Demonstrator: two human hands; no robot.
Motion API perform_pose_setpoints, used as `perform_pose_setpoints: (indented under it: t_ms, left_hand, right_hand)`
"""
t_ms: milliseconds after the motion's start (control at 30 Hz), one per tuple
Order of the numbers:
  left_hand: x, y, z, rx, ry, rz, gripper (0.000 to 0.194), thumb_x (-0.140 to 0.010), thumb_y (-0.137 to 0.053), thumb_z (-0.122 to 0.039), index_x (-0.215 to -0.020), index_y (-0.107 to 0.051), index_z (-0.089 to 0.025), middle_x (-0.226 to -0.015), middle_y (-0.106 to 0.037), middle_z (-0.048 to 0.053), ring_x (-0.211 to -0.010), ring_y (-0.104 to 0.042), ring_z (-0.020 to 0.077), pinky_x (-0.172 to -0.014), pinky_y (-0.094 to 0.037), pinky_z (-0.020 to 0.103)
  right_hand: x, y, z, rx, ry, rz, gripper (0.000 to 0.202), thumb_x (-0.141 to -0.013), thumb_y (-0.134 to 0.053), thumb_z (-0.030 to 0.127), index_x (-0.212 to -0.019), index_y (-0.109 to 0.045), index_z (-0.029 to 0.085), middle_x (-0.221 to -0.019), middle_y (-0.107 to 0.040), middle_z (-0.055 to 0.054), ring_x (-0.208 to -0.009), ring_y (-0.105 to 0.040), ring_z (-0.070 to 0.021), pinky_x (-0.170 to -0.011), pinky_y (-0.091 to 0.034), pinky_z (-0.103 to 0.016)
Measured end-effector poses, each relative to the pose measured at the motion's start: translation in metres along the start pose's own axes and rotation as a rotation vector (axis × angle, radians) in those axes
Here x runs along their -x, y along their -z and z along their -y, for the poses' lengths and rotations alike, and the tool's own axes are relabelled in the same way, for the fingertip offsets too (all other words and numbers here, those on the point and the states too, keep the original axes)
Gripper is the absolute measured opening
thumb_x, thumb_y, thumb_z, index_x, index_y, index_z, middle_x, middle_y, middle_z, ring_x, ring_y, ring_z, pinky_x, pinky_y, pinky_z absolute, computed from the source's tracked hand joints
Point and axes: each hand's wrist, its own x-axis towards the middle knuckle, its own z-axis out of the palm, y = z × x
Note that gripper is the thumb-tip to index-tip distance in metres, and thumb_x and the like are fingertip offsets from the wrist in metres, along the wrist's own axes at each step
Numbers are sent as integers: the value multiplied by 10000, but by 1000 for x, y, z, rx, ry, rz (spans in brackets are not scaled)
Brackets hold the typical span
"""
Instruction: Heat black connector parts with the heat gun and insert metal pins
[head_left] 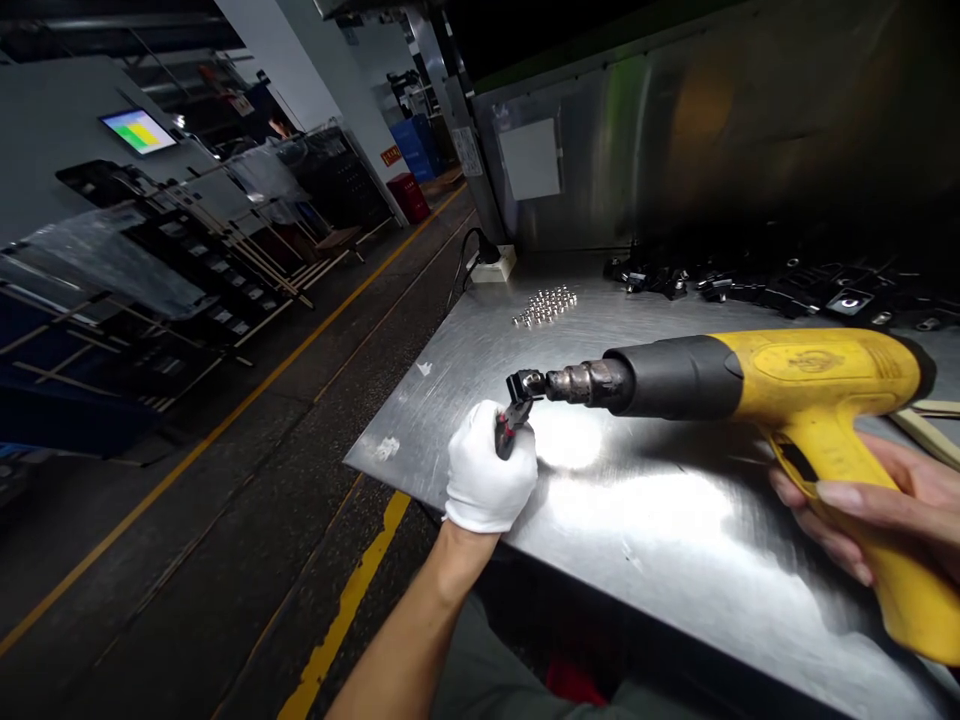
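Observation:
My left hand (491,475), in a white glove, is closed around a pair of pliers (512,425) with dark jaws and some red on the handles. A small black part (525,384) sits at the jaws, right at the nozzle tip. Bare and wrapped round the yellow grip, my right hand (874,500) holds a heat gun (817,375). Its stepped metal nozzle (589,383) points left toward the black part; whether the two touch, I cannot tell.
The metal table (457,345) carries several small silver pieces (545,305) in rows. Many black parts (772,290) lie along the back. A white power strip (493,264) with a black plug stands at the far left corner. Racks (217,250) line the aisle.

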Motion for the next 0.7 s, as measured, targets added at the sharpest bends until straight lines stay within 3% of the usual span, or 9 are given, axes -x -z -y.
perform_pose_setpoints:
  t_ms: [300, 700]
  left_hand:
    - [0, -1, 0, -17, -1, 7, 300, -784, -571, -128, -675, -324, -258, -620, -426, -35, -583, -448, 155, -593, -341, 311]
    - [-1, -2, -3, -37, 26, -28, 313, -786, -566, -119, -663, -312, -255, -624, -448, -31, -585, -452, 149, -606, -357, 305]
  right_hand:
    - [-2, 5, -3, 9, -4, -5, 278, -854, -713, 439, -1005, -672, 209, -643, -589, -52, -494, -544, -184, -448, -494, -282]
    - [0, -10, 11, 15, -21, -51, 341, -789, -762, 487, -955, -676, 202, -606, -592, -49, -477, -531, -177, -437, -475, -274]
